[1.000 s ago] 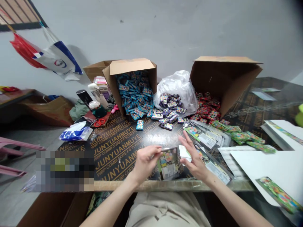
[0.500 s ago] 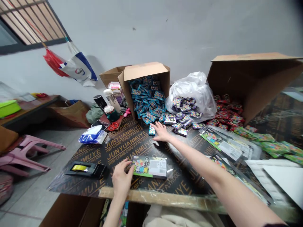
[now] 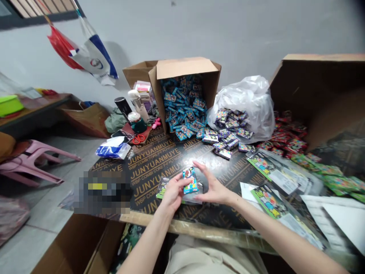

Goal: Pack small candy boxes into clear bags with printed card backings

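Note:
A small blue printed packet [image 3: 190, 180] is held upright between the thumb and fingers of my left hand [image 3: 172, 194]. Just to its right, my right hand [image 3: 215, 186] has its thumb and fingers spread apart, with nothing in them. Beneath both hands a flat printed plastic pouch [image 3: 162, 192] lies on the table, mostly covered by the hands and the packet. More blue packets [image 3: 185, 110] spill from a cardboard box [image 3: 188, 68] lying on its side at the back.
Purple packets [image 3: 224, 139] lie before a clear plastic bag [image 3: 251, 99]. Red packets [image 3: 293, 142] and green packets [image 3: 338, 179] are on the right, near more printed pouches [image 3: 273, 205]. At left are red scissors [image 3: 138, 139], a tissue pack [image 3: 113, 149] and a jar [image 3: 137, 123].
My right hand has come back from the blue pile toward me. The blue packet is now in my left hand, which has moved right over the pouch.

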Demonstrator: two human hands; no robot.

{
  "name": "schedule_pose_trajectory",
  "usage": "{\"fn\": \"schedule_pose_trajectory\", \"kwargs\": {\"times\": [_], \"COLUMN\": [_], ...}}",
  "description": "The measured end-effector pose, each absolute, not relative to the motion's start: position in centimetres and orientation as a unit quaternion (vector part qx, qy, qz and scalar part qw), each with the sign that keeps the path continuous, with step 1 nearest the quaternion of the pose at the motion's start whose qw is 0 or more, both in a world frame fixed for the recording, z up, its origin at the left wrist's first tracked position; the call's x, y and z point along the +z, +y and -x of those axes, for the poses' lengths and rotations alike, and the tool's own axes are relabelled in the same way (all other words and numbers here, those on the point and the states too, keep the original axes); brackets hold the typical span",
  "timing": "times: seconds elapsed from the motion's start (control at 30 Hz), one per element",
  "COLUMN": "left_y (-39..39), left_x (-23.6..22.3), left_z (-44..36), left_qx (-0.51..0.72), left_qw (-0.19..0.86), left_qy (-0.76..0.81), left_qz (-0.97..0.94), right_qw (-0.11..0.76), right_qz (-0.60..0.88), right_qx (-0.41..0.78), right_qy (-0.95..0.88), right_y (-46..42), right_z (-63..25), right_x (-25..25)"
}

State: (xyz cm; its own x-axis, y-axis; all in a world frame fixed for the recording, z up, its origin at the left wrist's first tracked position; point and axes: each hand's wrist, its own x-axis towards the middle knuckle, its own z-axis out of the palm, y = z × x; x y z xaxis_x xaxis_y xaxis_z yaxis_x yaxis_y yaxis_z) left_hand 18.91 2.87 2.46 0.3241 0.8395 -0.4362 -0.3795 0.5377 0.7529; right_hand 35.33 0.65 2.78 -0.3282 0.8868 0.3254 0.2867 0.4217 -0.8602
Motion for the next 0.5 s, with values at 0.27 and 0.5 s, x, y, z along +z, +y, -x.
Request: {"fn": "schedule_pose_trajectory", "kwargs": {"times": [0.27,0.5], "left_y": [2.0,3.1], "left_x": [2.9,1.2], "left_z": [-19.6,-17.2], "left_qx": [0.290,0.095], "left_qw": [0.571,0.239], "left_qy": [0.409,0.331], "left_qz": [-0.650,-0.908], "right_qw": [0.370,0.336], "right_qz": [0.544,0.602], "right_qx": [0.185,0.123], "right_qy": [-0.730,-0.714], "right_y": [-3.8,-5.4], "right_z": [-39.3,-40.7], "right_x": [3.0,0.3]}}
